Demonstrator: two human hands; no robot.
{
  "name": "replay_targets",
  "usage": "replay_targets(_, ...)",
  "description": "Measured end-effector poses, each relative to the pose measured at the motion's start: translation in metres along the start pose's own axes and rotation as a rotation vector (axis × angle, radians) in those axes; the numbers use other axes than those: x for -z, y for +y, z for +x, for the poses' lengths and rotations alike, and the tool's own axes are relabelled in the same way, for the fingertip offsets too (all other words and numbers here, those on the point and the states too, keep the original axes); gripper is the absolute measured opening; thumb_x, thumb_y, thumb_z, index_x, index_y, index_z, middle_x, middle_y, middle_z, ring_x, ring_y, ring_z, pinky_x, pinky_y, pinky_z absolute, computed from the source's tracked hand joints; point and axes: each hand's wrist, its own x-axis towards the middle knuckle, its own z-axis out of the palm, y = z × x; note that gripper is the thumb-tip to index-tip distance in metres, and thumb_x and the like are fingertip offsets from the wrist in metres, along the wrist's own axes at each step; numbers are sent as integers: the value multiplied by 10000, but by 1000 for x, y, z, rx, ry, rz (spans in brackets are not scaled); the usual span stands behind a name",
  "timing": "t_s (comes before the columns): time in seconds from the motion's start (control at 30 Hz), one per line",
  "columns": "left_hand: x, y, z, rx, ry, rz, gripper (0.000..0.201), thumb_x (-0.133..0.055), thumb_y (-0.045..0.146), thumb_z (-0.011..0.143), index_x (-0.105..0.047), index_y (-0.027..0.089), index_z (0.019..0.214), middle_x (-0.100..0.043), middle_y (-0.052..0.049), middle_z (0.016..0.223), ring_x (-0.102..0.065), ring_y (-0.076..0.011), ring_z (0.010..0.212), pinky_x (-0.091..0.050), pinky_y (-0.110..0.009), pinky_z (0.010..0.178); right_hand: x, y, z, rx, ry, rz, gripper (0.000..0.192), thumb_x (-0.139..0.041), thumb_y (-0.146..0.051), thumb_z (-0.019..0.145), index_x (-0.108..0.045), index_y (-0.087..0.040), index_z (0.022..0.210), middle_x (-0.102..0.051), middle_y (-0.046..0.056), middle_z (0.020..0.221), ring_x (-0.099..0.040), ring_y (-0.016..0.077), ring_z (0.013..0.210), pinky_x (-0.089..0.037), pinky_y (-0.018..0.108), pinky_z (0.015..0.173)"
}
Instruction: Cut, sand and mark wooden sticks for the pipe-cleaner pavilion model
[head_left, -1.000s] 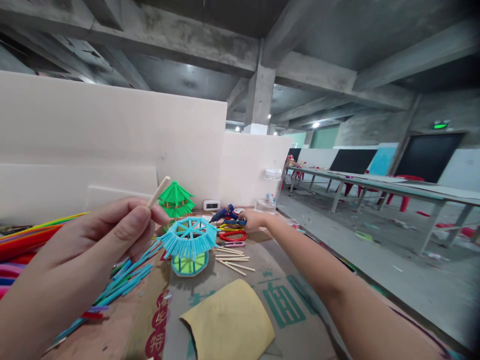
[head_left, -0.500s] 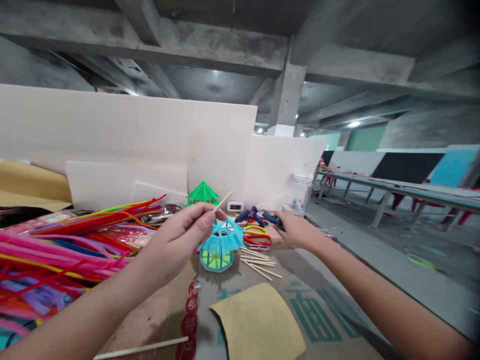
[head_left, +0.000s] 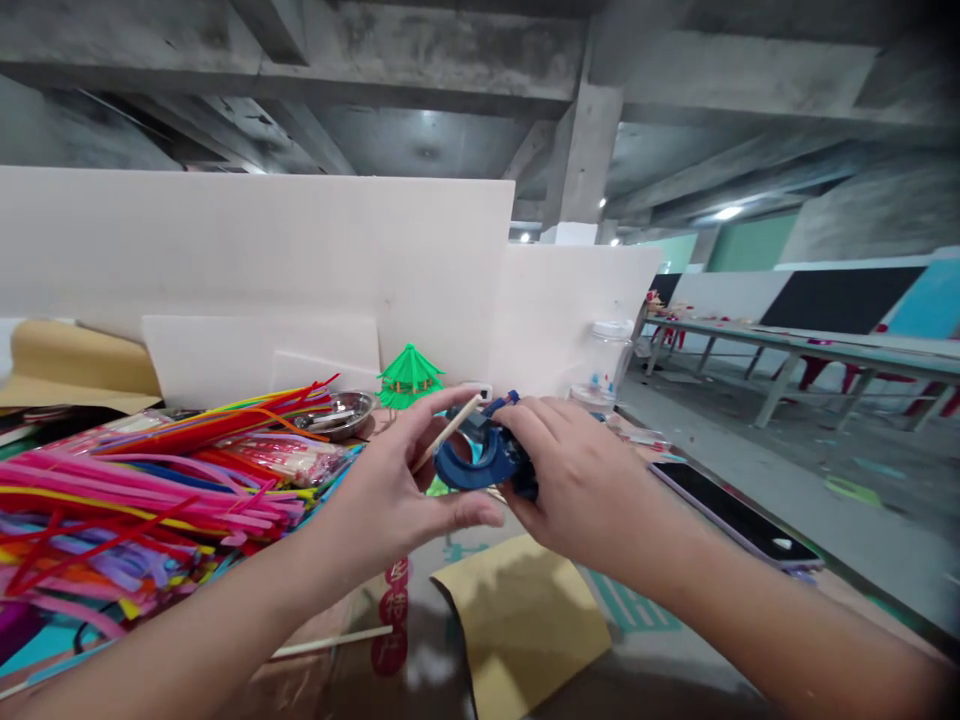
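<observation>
My left hand (head_left: pixel 401 495) pinches a thin wooden stick (head_left: pixel 448 432) that slants up to the right. My right hand (head_left: pixel 581 485) grips a blue glue gun (head_left: pixel 480 455), held close in front of me with its loop-shaped trigger guard facing the left hand. The stick's tip lies right by the gun's nozzle end. Both hands hover above the cardboard-covered table (head_left: pixel 660 640). A small green pavilion model (head_left: pixel 409 376) stands behind them.
A big pile of coloured pipe cleaners (head_left: pixel 135 490) fills the left side. A metal dish (head_left: pixel 343 410) sits behind it, a clear jar (head_left: pixel 607 360) at the back right, a phone (head_left: pixel 739 520) on the right. A tan paper sheet (head_left: pixel 525 620) and a loose stick (head_left: pixel 330 640) lie near me. White boards (head_left: pixel 255 260) wall off the back.
My right hand took the blue glue gun from the far side of the table and brought it close to my left hand. The blue model is now hidden behind the hands.
</observation>
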Motion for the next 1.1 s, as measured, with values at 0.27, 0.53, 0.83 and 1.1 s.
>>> replay_targets(0.27,-1,-1,-5,-85,-5,208,567,-846,332,693,-483,254,1121,-660,0,931,-650,-148,790,-523,-219,679,1,-1,-7,8,8,158,448,-677,-322,819,-491,-190,1205,-641,139,1120,-582,318,1035,-473,475,902)
replay_targets(0.53,16,5,-2,-105,-16,224,610,-750,524,772,-459,270,1244,-607,-10,992,-614,-150,843,-514,-231,702,-2,21,-10,-44,-25,236,566,-660,-209,779,-466,-171,1309,-576,142,1230,-562,295,1108,-482,430,921)
replay_targets(0.83,20,-3,2,-199,82,592,239,-408,319,1016,-571,190,897,-548,-4,811,-503,-144,750,-404,-268,691,-12,31,-7,-51,117,174,539,-631,-188,820,-461,-157,1331,-578,148,1151,-558,291,1044,-475,427,898)
replay_targets(1.1,13,-6,-1,-353,-66,626,240,-427,20,900,-548,221,952,-613,25,901,-545,-119,793,-408,-206,703,-13,27,-11,9,156,161,497,-580,-126,737,-501,-149,1227,-595,139,1042,-576,293,921,-494,436,779)
